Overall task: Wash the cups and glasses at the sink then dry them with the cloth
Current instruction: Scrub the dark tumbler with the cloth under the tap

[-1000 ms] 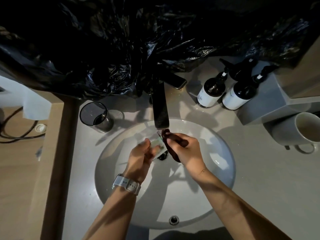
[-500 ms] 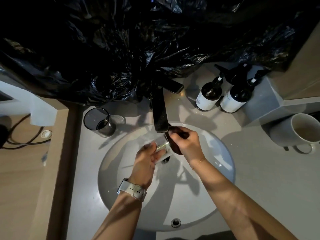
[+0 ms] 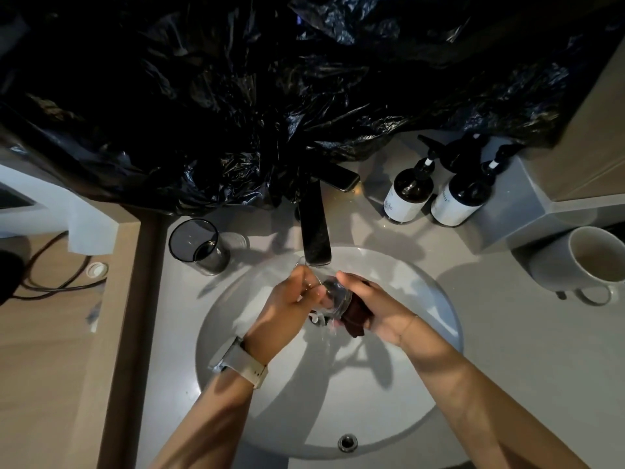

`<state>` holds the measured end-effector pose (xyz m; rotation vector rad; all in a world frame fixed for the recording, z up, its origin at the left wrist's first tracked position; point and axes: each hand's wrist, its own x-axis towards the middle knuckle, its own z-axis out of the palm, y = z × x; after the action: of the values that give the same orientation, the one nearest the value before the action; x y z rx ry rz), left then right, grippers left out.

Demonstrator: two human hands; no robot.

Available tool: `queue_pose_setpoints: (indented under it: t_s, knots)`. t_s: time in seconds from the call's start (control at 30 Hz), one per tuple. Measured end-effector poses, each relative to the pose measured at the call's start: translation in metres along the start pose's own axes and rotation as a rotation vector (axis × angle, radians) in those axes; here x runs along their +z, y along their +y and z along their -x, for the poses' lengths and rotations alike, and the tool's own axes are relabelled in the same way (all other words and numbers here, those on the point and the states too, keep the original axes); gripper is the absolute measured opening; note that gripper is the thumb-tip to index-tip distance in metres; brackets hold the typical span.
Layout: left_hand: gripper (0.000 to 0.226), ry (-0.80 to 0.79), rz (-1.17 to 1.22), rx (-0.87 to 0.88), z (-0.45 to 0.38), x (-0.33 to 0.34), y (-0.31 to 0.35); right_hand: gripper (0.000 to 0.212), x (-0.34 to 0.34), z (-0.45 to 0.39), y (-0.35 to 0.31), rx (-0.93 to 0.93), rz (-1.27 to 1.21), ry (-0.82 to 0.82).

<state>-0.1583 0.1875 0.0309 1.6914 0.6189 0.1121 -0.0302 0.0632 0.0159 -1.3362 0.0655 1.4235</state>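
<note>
Over the middle of the sink, the left hand has its grip clamped on a clear glass, held just below the tap. The right hand grips a dark cloth touching the glass. On the desk: a tumbler at far left, a mug at the right edge, two bottles at the back.
</note>
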Motion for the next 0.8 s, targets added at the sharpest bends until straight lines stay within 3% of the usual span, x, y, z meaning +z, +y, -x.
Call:
queue_pose_setpoints:
  t_s: [0.13, 0.23, 0.3, 0.37, 0.4, 0.47, 0.57, 0.7, 0.8]
  knots:
    - [0.015, -0.008, -0.107, 0.100, -0.002, -0.001, -0.004, 0.059, -0.004, -0.006, 0.011, 0.016, -0.164, -0.087]
    - [0.015, 0.199, -0.155, 0.151, 0.000, 0.008, -0.016, 0.069, -0.002, -0.010, 0.022, -0.033, -0.318, -0.075]
    - [0.046, 0.259, -0.048, 0.063, 0.004, 0.012, -0.024, 0.086, -0.002, -0.014, 0.030, -0.067, -0.377, -0.105]
    - [0.079, 0.096, 0.201, -0.118, 0.004, 0.013, -0.028, 0.091, -0.003, -0.014, 0.036, -0.099, -0.381, -0.140]
    - [0.083, -0.011, 0.307, -0.172, 0.003, 0.016, -0.030, 0.091, -0.003, -0.013, 0.038, -0.113, -0.362, -0.158]
    - [0.067, -0.094, 0.404, -0.203, -0.001, 0.024, -0.032, 0.080, -0.002, -0.006, 0.037, -0.142, -0.269, -0.184]
    - [0.065, 0.025, 0.433, -0.223, -0.007, 0.032, -0.038, 0.054, -0.008, 0.001, 0.034, -0.163, -0.141, -0.062]
    - [0.069, 0.148, 0.135, -0.154, -0.014, 0.028, -0.046, 0.044, -0.028, 0.009, 0.035, -0.174, -0.093, 0.137]
    - [0.065, 0.173, -0.029, -0.110, -0.017, 0.026, -0.039, 0.032, -0.038, 0.019, 0.033, -0.190, -0.128, 0.195]
